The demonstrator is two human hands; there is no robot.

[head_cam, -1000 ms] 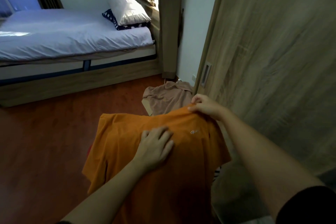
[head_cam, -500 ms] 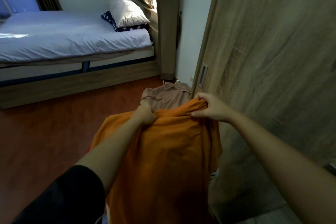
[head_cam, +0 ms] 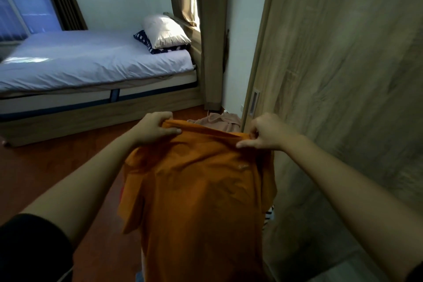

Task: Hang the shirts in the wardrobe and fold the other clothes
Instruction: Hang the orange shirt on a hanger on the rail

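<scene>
far left, the bed (head_cam: 91,62) with its pillow (head_cam: 164,30) sits well apart from where i work, across the wooden floor (head_cam: 45,155).

my left hand (head_cam: 155,130) has come up off the middle of the orange shirt (head_cam: 201,190), where it lay flat a second ago, and now grips the far left corner of the shirt's top edge, fingers curled over the fabric and thumb underneath. the shirt itself drapes down toward me from that edge, and i cannot tell what it is lying over. the top edge, bunched half a second ago, is now pulled out straighter between my two hands.

just behind that edge a beige garment (head_cam: 219,119) lies on the floor, partly hidden by the shirt.

my right hand (head_cam: 267,133) pinches the right corner of the same edge, thumb pointing inward, as it did before, only further out to the side. low on the right, a bit of striped cloth (head_cam: 269,213) peeks from under the shirt.

at the far right stands the wardrobe door (head_cam: 343,75), close beside my right arm.

i judge that smoothing is over: with both corners held i can lift the shirt clear and spread it. if it is to hang, i need a hanger, and none is in sight.
</scene>
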